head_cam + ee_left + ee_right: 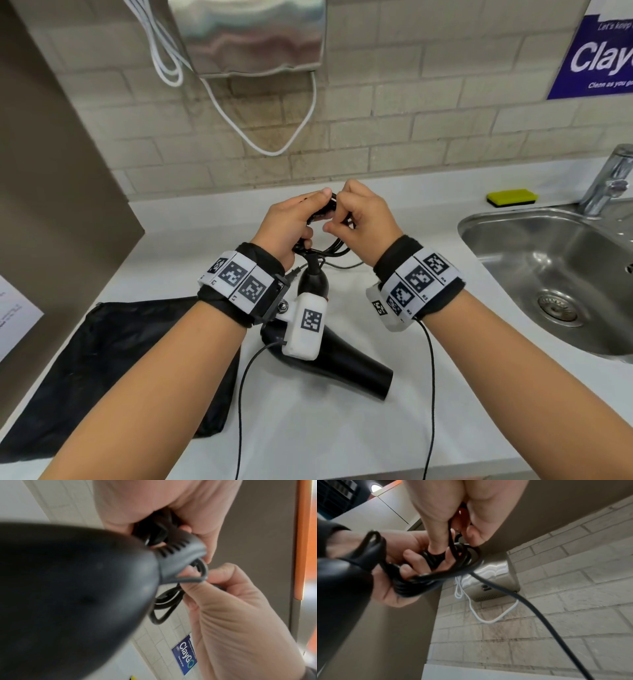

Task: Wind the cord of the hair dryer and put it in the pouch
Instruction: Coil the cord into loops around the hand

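Left hand [289, 224] curled round a bundle of black cord [327, 245] loops, fingers closed on the coils, seen plainly from the right wrist view [426, 566]. Right hand [364, 221] just beside it, knuckles nearly touching, thumb and forefinger pinching a strand of the same cord at the top of the bundle. One loose length running away from the coils, down past the right hand toward the desk [394, 342]. Black hair dryer [342, 353] below and between both wrists, handle pointing up toward the hands, barrel angled off under the right forearm; possibly resting on the desk, though its underside is hidden. Strain-relief collar at the handle's end close against the left palm. Black pouch [113, 359] flat on the desk beneath the left forearm, well below the hands. Steel sink [555, 274] out beyond the right hand, with a tap [609, 181] and a yellow sponge [512, 197] at its far rim. Metal wall dispenser [250, 37] above the hands, white cable [274, 150] drooping under it.
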`<state>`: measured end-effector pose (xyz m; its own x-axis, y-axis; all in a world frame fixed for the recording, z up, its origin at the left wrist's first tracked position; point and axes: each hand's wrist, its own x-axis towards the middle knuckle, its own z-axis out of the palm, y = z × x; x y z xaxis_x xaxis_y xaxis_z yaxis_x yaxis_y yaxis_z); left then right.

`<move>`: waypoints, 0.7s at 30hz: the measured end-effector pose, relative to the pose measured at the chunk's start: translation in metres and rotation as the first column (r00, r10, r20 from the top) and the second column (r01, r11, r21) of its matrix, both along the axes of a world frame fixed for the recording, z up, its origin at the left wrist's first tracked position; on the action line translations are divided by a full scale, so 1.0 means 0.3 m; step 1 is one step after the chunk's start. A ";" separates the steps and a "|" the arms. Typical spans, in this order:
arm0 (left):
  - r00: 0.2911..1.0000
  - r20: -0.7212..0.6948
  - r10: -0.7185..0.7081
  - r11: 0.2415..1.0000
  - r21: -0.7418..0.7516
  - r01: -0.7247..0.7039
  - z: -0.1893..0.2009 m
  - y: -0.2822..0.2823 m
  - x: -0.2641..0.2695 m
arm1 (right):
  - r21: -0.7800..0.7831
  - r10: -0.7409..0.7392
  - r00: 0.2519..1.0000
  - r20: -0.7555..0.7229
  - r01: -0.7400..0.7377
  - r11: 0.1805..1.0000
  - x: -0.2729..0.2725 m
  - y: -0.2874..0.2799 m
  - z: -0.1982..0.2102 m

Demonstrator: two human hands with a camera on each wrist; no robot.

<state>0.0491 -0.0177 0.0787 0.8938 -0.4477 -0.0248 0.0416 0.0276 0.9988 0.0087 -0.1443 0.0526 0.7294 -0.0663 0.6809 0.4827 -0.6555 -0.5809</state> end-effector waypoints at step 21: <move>0.994 -0.107 0.013 0.992 -0.123 -0.027 0.005 0.001 -0.002 | 0.326 0.224 0.868 -0.443 -0.076 0.942 0.001 -0.029 -0.083</move>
